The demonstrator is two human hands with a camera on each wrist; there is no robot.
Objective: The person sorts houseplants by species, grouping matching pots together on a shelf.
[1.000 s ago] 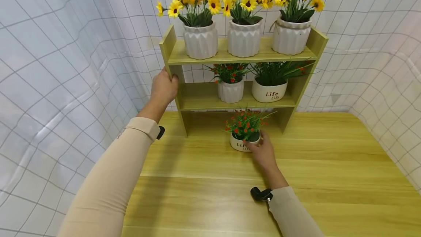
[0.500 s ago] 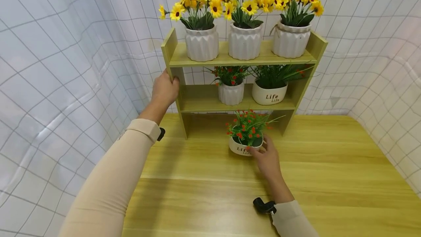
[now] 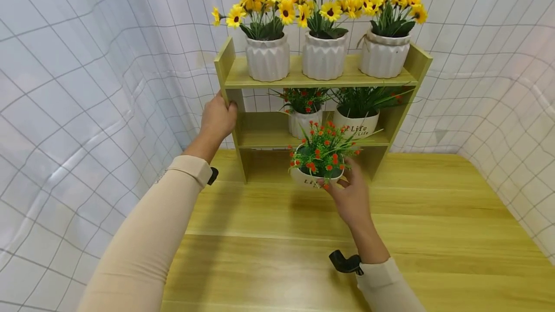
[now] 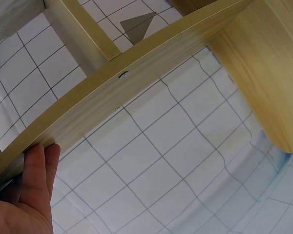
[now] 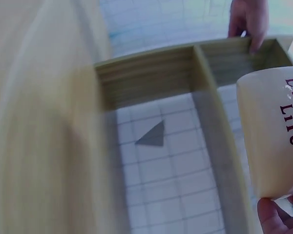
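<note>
A: In front of the shelf unit, just above the desk, the right hand holds the small pot of red flowers by its rim and side, fingers curled round it.

B: And the left hand?

A: It grips the shelf unit's left side panel, thumb in front.

B: What might go wrong?

A: The pot is pinched from one side only, so it could tip or slip. The middle shelf already carries a ribbed pot and a "Life" pot; the red sprigs could brush them or catch the shelf's edge.

B: And the three sunflower pots on top?

A: A hard bump might rock them, though the left hand looks to steady the frame.
</note>
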